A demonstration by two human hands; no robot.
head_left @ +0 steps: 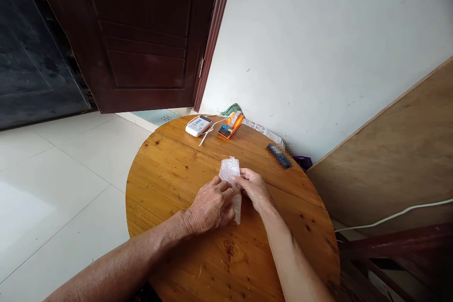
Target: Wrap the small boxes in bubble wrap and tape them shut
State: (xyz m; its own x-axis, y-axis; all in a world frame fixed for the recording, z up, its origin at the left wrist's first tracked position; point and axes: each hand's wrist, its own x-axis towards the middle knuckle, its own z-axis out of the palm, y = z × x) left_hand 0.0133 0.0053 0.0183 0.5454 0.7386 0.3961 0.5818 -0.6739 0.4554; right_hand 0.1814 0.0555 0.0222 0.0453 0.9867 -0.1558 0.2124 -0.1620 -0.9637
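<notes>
Over the middle of a round wooden table [170, 184], both my hands hold a small bundle of clear bubble wrap [230, 168]. My left hand [211, 206] has its fingers curled around the bundle's lower left side. My right hand [254, 188] pinches its right edge with thumb and fingers. The upper end of the wrap sticks out above my fingers; the lower part hangs between my hands. What is inside the wrap cannot be made out.
At the table's far edge lie a white device [198, 125] with a white cable, an orange tape dispenser [230, 126] and a dark bar-shaped object [279, 155]. A wooden board [389, 160] leans against the wall at right. A dark door [141, 37] stands behind.
</notes>
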